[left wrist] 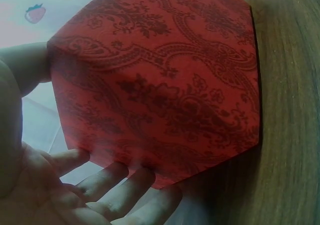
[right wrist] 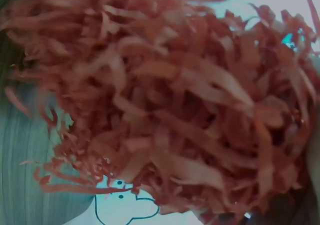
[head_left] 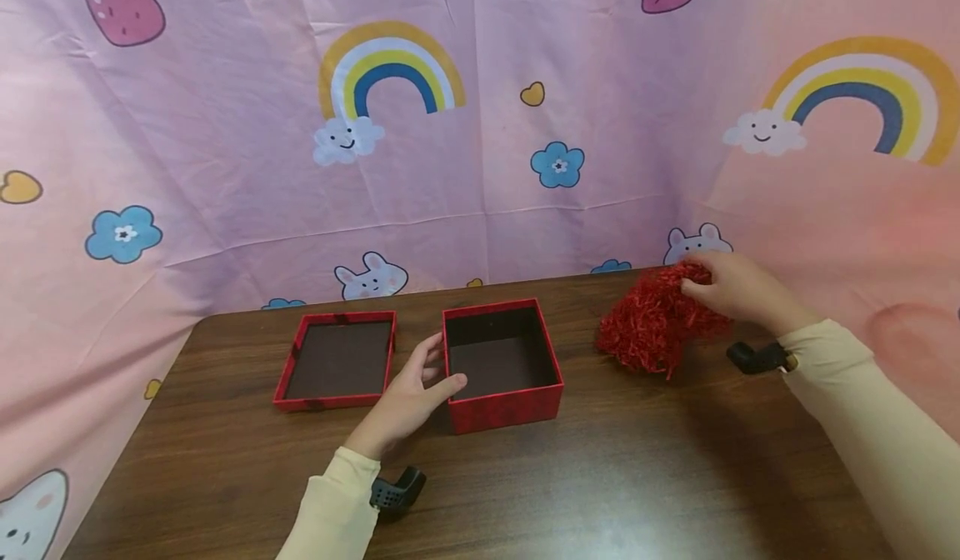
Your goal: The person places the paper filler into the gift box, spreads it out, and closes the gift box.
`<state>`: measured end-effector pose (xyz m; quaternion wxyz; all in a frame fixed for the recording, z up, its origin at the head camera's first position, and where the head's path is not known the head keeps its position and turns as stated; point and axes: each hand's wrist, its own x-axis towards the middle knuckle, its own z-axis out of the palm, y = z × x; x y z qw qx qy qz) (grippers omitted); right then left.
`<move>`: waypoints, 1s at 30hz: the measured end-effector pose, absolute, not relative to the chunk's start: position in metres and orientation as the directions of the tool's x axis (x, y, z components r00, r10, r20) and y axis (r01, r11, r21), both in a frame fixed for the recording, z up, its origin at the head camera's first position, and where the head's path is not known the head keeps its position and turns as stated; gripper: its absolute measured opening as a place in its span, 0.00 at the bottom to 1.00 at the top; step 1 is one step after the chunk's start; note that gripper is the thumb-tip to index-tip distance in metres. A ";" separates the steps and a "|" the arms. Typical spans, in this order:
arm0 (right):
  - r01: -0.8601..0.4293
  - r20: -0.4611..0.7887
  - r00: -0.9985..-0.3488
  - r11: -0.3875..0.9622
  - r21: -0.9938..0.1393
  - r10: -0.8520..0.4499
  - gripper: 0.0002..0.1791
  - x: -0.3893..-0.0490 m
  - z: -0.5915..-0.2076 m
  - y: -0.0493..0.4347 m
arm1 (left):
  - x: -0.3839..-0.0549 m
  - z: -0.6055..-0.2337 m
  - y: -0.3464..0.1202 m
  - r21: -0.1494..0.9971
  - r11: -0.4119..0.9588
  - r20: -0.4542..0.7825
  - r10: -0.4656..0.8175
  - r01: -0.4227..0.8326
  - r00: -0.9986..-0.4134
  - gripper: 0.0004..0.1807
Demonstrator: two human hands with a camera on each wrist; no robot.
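Note:
A red patterned box (head_left: 506,410) with a dark inside stands uncovered on the wooden table. My left hand (head_left: 405,397) holds it by its left side, thumb over the rim and fingers along the outer wall. In the left wrist view the fingertips touch the box's floral-printed side (left wrist: 165,85). To the right, my right hand (head_left: 738,289) grips a bundle of red shredded paper (head_left: 648,322) from above, and loose strands hang below the fingers. Crinkled shredded paper (right wrist: 175,105) fills most of the right wrist view and hides the fingers there.
Left of the box, a matching red lid (head_left: 341,360) lies with its dark inside facing up. The wooden table (head_left: 600,493) ends at a pink and purple cloth backdrop (head_left: 247,127) with rainbows and flowers. A black wrist device (head_left: 397,489) sits below the left hand.

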<state>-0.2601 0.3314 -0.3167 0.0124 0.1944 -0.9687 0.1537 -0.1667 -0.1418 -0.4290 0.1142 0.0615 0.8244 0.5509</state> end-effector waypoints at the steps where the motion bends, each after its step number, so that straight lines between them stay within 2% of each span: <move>1: -0.382 0.084 -0.923 0.874 -0.302 -0.374 0.21 -0.260 -0.316 0.331 | -0.167 -0.429 -0.142 0.922 0.388 -0.121 0.226 -0.024 -0.967 0.48; 8: -0.389 0.111 -0.921 0.852 -0.350 -0.375 0.15 -0.264 -0.310 0.329 | -0.166 -0.430 -0.142 0.918 0.395 -0.118 0.222 -0.022 -0.968 0.48; 15: -0.404 0.152 -0.915 0.854 -0.329 -0.374 0.18 -0.266 -0.292 0.325 | -0.167 -0.431 -0.142 0.945 0.319 -0.161 0.251 -0.075 -0.955 0.49; 19: -0.417 0.167 -0.909 0.851 -0.320 -0.383 0.14 -0.266 -0.281 0.321 | -0.167 -0.431 -0.141 0.958 0.267 -0.182 0.272 -0.108 -0.945 0.50; 23: -0.417 0.169 -0.908 0.857 -0.302 -0.383 0.12 -0.266 -0.274 0.319 | -0.167 -0.430 -0.140 0.957 0.264 -0.194 0.271 -0.121 -0.943 0.50; 30: -0.410 0.187 -0.911 0.846 -0.341 -0.367 0.14 -0.266 -0.268 0.314 | -0.168 -0.433 -0.141 0.951 0.268 -0.234 0.300 -0.154 -0.925 0.53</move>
